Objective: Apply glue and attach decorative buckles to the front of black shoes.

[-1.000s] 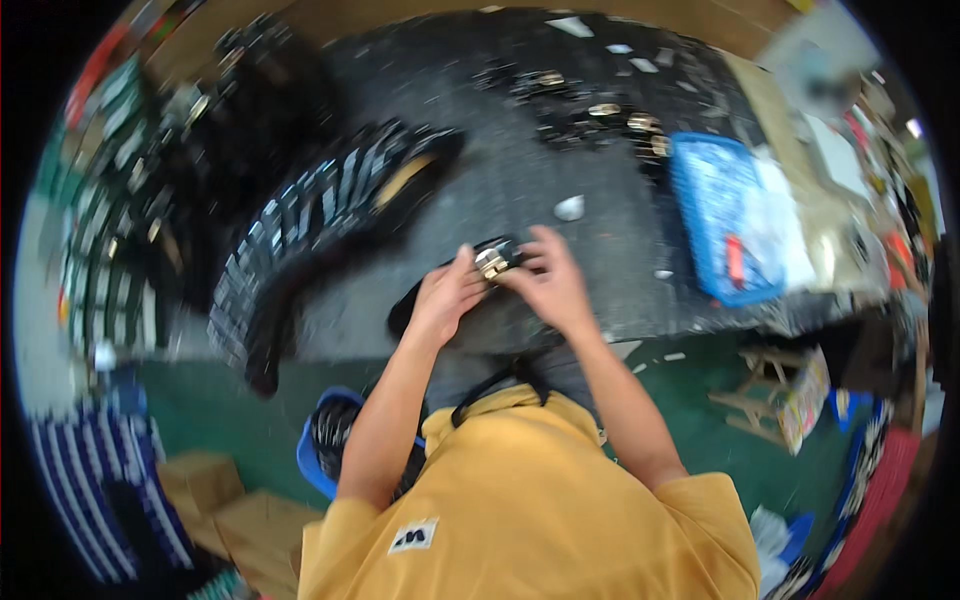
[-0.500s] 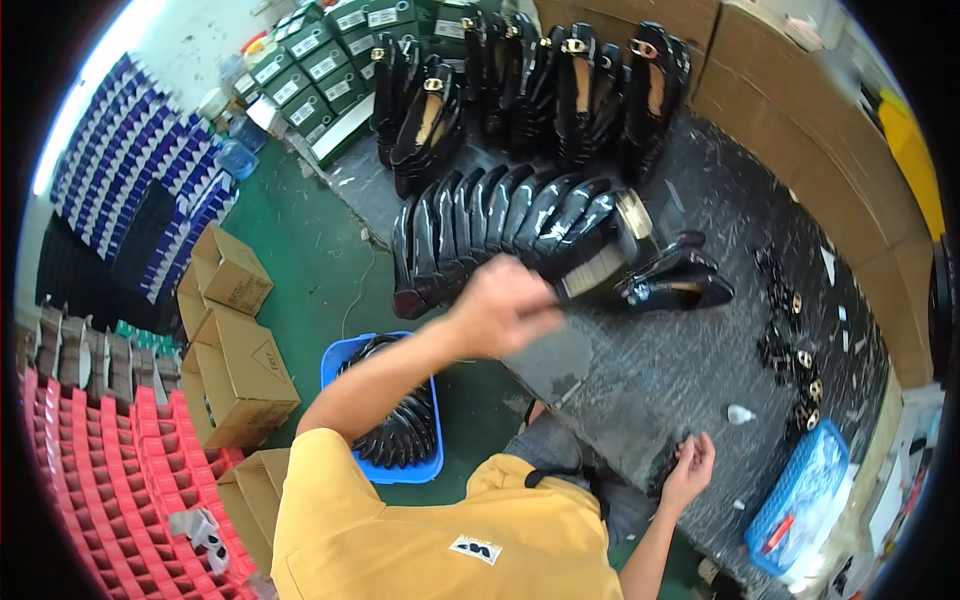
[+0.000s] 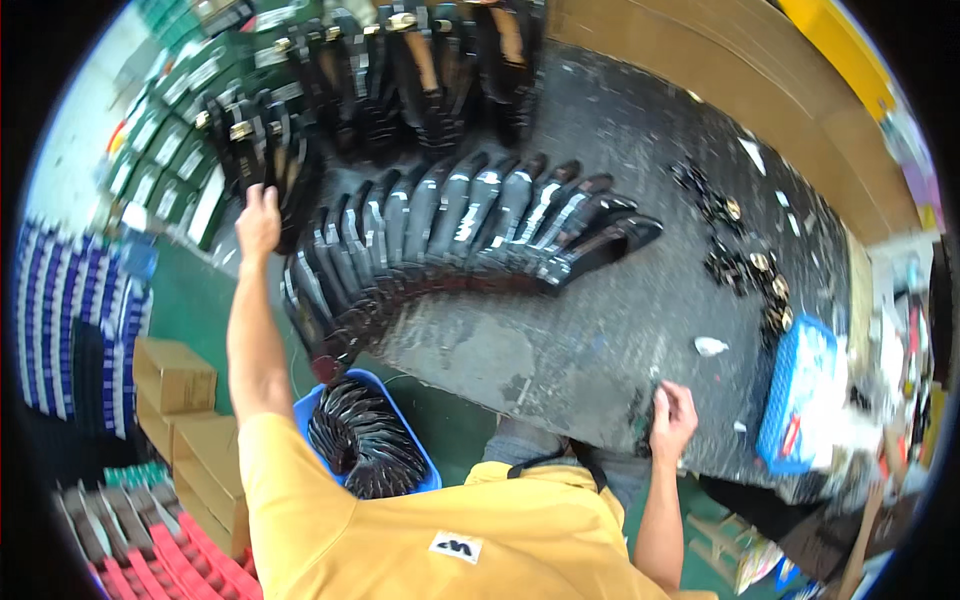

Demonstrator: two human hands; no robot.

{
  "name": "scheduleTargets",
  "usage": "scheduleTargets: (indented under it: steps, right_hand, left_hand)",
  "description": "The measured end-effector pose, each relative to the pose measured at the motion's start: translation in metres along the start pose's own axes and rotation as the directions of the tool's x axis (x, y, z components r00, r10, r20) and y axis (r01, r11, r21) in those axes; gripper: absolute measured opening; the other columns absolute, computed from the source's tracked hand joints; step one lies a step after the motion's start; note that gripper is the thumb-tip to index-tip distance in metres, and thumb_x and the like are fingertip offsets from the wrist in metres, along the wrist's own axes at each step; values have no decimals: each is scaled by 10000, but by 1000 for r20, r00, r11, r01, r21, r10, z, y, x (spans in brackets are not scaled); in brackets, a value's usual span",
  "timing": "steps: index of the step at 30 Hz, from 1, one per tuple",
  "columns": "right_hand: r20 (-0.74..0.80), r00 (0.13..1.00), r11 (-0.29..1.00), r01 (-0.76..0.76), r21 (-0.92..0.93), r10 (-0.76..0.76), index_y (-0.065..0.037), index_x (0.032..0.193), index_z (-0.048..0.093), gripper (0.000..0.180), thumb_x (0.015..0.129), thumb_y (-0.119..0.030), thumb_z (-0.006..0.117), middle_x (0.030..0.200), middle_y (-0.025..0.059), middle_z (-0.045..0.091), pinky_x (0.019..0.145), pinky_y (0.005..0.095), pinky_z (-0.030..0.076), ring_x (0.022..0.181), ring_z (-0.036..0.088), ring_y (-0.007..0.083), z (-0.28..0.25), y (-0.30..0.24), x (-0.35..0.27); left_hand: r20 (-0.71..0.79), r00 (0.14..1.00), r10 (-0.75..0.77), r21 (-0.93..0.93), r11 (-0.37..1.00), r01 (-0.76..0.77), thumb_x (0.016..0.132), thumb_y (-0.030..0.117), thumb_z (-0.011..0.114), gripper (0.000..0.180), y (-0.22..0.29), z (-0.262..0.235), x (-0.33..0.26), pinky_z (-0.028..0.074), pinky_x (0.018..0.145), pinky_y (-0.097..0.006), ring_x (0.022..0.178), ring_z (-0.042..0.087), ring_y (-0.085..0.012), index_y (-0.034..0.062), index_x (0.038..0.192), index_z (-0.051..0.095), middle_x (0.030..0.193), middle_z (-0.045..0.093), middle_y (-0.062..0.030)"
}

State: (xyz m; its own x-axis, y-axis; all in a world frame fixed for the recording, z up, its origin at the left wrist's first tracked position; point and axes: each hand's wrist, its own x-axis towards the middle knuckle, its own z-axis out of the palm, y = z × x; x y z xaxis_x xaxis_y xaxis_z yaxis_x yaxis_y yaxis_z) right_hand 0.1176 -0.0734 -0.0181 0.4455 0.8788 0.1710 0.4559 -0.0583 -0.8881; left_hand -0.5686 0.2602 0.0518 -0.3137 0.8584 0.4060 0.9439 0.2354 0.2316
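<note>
My left hand (image 3: 258,218) is closed on a black shoe (image 3: 268,160) far left on the counter (image 3: 640,300); right hand (image 3: 674,418) curled, near edge, seemingly empty. Shoe likely light, stiff-soled; I'd grip the heel. Fanned shoe row (image 3: 450,240) just right.

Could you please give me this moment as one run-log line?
left hand: reaching to black shoes, grip unclear | right hand: at table edge | blue bin: below table
</note>
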Motion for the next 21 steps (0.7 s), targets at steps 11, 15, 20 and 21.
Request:
scheduleTargets:
  steps: [11,15,20,21]
  right_hand:
    - [-90,994,996,61,65,-55,3,1010,718,131,881,-8,733,878,51,660,604,228,482,684,603,88,0,-3,-4]
    - [-270,962,998,47,36,-35,-1,1100,693,235,870,-11,740,998,80,654,716,270,525,801,636,141,-12,4,-1]
    - [-359,929,979,20,-202,-93,3,1247,618,514,791,-121,819,1206,170,608,948,404,495,1080,613,332,-44,20,49]
    - [-335,933,973,56,-222,-130,5,1250,618,535,781,-142,830,1206,175,616,952,411,495,1077,615,348,-45,25,62]
  left_hand:
    - [55,545,837,-281,537,-796,787,261,785,506,411,-41,-199,548,813,-440,1037,651,-273,74,1231,629,1097,625,-108]
    - [66,528,846,-147,532,-834,806,113,690,257,452,8,-197,592,678,-413,845,716,-290,62,1051,631,985,676,-105]
    - [102,649,754,-618,559,-552,875,97,604,276,442,-46,-242,545,820,-503,930,683,-419,72,1117,734,1005,702,-179]
    - [257,613,747,-669,595,-445,863,116,628,274,431,-49,-256,544,871,-475,982,682,-417,61,1109,738,1049,709,-197]
